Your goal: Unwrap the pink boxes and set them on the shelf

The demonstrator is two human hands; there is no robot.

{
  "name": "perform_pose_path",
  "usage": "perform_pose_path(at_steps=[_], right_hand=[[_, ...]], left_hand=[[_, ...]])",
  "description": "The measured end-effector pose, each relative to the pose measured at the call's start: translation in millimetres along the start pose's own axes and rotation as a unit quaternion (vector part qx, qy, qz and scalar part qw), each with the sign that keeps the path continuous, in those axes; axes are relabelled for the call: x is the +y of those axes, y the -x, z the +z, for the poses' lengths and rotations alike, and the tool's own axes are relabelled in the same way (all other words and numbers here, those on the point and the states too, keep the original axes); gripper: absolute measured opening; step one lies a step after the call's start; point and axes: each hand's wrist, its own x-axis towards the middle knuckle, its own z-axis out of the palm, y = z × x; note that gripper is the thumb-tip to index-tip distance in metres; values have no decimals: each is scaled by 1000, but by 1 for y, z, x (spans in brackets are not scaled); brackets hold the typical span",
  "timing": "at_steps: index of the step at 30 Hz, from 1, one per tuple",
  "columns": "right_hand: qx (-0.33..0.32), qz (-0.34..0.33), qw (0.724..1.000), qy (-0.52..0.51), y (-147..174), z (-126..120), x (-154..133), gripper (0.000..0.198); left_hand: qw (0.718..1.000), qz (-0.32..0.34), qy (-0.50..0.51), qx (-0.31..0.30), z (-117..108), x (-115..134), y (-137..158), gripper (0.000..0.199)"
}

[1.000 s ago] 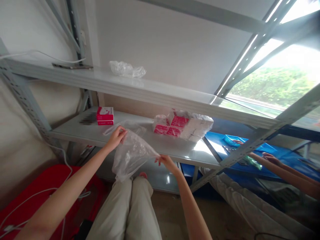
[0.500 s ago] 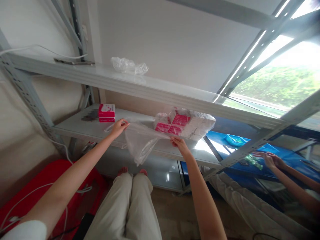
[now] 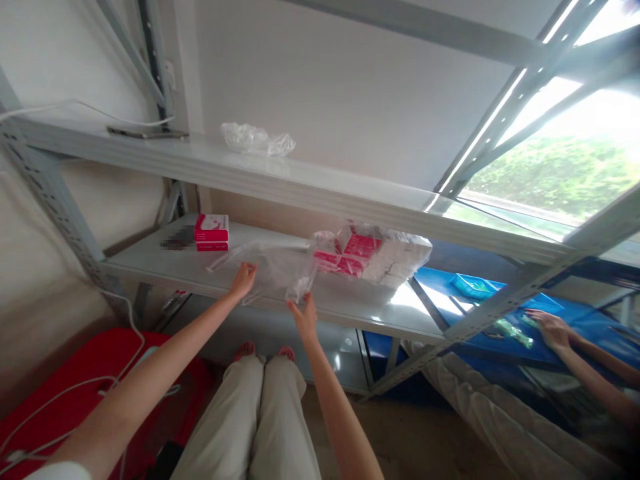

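Since half a second ago the right hand (image 3: 305,317) has been pulling back from beside the wrapped packs to the front lip of the lower shelf, and the clear bag (image 3: 277,267), which was hanging below that lip, is now lying gathered on the shelf board.

The metal rack is filling most of the view. Its upper shelf (image 3: 320,190) is running across above the hands, leaving a low slot of open room over the lower shelf (image 3: 165,263). A slanted brace (image 3: 505,300) is crossing at the right, closing off that side. A blue table (image 3: 575,320) is sitting beyond the brace, where another person's hand (image 3: 553,327) is resting. A red bin (image 3: 100,373) is sitting on the floor at the left, under the left forearm.

On the lower shelf, the wrapped packs (image 3: 375,257) are sitting just right of the bag, touching its far edge or nearly so. A small red box (image 3: 211,231) is standing well to the left near the back, with bare board between it and the bag. A crumpled wrapper (image 3: 256,140) is lying on the upper shelf.

The left hand (image 3: 243,280) is pinching the bag's near left edge, fingers closed on the film. The right hand is pinching the bag's near right corner at the shelf's front edge, fingers pressed together on the plastic.
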Motion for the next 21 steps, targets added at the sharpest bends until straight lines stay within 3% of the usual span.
perform_pose_path(at_steps=[4,8,10,16,21], right_hand=[[17,-9,1000,17,-13,13,-19,45],[-61,-81,991,-90,-24,14,-21,37],[-91,-101,983,-124,-25,11,-17,37],[-122,-100,977,-143,-28,-10,-1,39],[-165,-99,968,-161,-31,-26,5,39]], left_hand=[[993,-9,-18,-114,16,2,26,45],[979,1,9,-204,29,18,41,51],[979,0,31,-200,32,25,44,48],[977,-85,121,-156,28,25,43,48],[958,-90,175,-210,23,21,35,44]])
